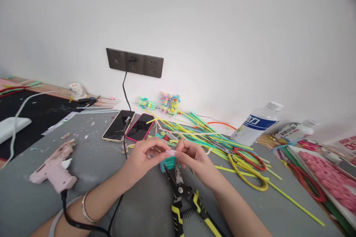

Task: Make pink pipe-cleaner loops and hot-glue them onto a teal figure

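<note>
Between the fingertips of both hands is a small pale pink piece (171, 152); its exact kind is too small to make out. My left hand (147, 155) pinches its left end, thumb against forefinger. At the other end, my right hand (196, 158) pinches it in the same way. Just below the hands lie short teal pipe cleaner pieces (169, 163), partly covered by the blades of black-and-yellow spring-handled snips (180, 190). Long yellow and teal pipe cleaners (200, 129) spread behind my right hand.
A pink glue gun (54, 172) lies at left, its black cord passing my left forearm. Two phones (118, 126) lie behind my left hand. Scissors (247, 161) and a bottle (257, 122) are at right. Small colourful figures (169, 103) stand by the wall.
</note>
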Available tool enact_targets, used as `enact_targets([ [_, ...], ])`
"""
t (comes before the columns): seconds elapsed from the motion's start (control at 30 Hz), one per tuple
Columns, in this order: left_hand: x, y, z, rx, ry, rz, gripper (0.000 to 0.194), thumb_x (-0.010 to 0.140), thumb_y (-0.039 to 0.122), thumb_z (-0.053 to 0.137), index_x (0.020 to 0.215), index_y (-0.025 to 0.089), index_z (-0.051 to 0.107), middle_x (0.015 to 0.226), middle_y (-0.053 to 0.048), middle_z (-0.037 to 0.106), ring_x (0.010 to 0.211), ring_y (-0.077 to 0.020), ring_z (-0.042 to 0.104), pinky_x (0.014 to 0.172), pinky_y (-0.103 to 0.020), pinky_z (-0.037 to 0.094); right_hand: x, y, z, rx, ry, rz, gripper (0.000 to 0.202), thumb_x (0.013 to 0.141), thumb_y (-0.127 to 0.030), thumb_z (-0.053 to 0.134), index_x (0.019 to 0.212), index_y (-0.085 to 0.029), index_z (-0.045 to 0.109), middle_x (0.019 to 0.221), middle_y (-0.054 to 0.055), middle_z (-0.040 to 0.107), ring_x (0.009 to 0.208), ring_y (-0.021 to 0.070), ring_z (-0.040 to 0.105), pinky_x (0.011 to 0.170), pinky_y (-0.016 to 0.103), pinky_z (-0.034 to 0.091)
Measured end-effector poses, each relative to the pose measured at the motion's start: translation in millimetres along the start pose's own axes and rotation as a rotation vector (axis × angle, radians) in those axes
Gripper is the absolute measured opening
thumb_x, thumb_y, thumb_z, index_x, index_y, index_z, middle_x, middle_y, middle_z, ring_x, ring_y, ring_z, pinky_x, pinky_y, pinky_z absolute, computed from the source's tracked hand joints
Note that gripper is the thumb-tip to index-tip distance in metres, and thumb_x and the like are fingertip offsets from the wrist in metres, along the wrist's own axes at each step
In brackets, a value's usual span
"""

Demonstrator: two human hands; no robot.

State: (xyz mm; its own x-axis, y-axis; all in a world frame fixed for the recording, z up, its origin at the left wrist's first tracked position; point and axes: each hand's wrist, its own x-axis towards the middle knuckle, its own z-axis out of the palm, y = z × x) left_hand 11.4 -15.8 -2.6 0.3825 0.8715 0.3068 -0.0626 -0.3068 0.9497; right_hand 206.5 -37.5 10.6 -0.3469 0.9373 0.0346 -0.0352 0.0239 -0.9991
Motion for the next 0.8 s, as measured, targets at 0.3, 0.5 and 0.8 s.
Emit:
enact_targets([
  [0.3, -1.6, 1.3, -3.8, 0.128, -0.074, 0.238, 0.008, 0.080, 0.014, 0.076, 0.086, 0.019, 0.075, 0.076, -0.002, 0.072, 0.063, -0.0118, 0.067, 0.057, -0.017, 0.053, -1.9, 3.6, 1.9, 0.282, -0.115, 0.128, 0.033, 0.084, -0.038, 0.074, 0.069, -0.017, 0.053, 0.053, -0.009, 0.037, 0.051, 0.0079, 0.029, 0.052, 0.025, 0.019],
  [0.5, -0.9, 2.0, -3.9, 0.163, -0.050, 0.390, 0.007, 0.080, 0.013, 0.077, 0.082, 0.020, 0.075, 0.072, -0.002, 0.075, 0.063, -0.0123, 0.067, 0.062, -0.019, 0.054, -3.2, 2.2, 4.9, 0.272, -0.137, 0.135, 0.032, 0.083, -0.038, 0.075, 0.071, -0.017, 0.055, 0.054, -0.008, 0.041, 0.051, 0.0073, 0.031, 0.052, 0.024, 0.021],
  [0.8, -5.2, -0.4, -2.8, 0.012, -0.048, 0.270, 0.004, 0.082, 0.019, 0.077, 0.079, 0.022, 0.077, 0.071, -0.003, 0.076, 0.064, -0.0144, 0.068, 0.061, -0.023, 0.052, -5.4, -0.2, 6.4, 0.252, -0.185, 0.114, 0.033, 0.085, -0.039, 0.074, 0.072, -0.017, 0.054, 0.054, -0.008, 0.042, 0.050, 0.0070, 0.032, 0.051, 0.024, 0.021],
])
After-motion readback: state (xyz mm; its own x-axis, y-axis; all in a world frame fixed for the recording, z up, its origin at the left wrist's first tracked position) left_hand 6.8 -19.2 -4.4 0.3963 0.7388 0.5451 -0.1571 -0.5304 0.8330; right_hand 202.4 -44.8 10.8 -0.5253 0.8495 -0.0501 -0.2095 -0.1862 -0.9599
